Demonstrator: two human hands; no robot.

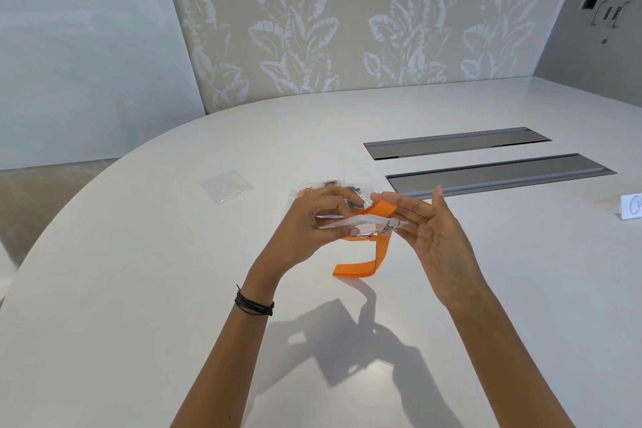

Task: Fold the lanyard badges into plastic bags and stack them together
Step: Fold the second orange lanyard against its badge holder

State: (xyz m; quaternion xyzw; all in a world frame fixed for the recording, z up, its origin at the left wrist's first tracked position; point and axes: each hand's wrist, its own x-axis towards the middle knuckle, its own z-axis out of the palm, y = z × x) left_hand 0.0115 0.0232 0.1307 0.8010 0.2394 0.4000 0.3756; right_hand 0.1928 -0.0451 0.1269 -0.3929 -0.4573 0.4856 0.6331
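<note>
Both hands hold an orange lanyard [364, 264] above the white table [139, 288]. My left hand [312, 222] pinches a clear plastic badge holder [342, 224] flat between thumb and fingers. My right hand [427, 222] holds the orange strap near its metal clip [389, 229], thumb on top of the strap, fingers mostly straight. A loop of strap hangs down below the hands. Behind my left hand lies a pile of bagged lanyards [330, 184], partly hidden. An empty clear plastic bag [225, 184] lies flat to the left.
Two grey metal cable-port lids [486, 170] are set into the table at the right. A white name card [632, 207] stands at the far right edge. A leaf-patterned wall panel runs behind the table.
</note>
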